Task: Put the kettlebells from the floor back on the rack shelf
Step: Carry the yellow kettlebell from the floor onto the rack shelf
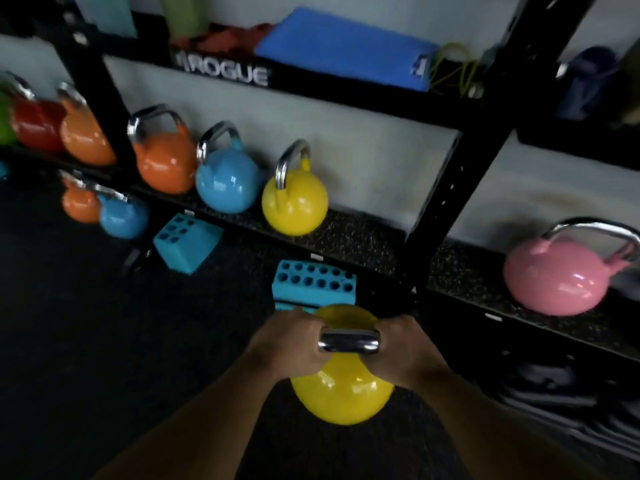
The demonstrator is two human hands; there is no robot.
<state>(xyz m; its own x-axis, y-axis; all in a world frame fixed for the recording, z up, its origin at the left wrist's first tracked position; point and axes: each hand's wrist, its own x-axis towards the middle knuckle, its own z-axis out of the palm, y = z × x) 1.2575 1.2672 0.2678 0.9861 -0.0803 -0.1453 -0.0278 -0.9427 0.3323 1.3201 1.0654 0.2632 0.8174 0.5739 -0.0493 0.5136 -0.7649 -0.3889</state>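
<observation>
Both hands, left hand [294, 344] and right hand [398, 348], had fingers wrapped around the yellow kettlebell [343, 393]; best lifted level toward the shelf [360, 237] gap at twelve o'clock.

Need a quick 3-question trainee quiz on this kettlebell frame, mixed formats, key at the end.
1. True or false: both hands, left hand and right hand, grip the chrome handle of the glossy yellow kettlebell.
2. Which kettlebell stands alone on the speckled black rack shelf, right of the black upright post? A) blue B) pink C) orange
3. Fill in: on the shelf, the second yellow kettlebell stands directly right of a ____ one.

Key: 1 true; 2 B, the glossy pink kettlebell; 3 blue, the glossy blue kettlebell.
</observation>
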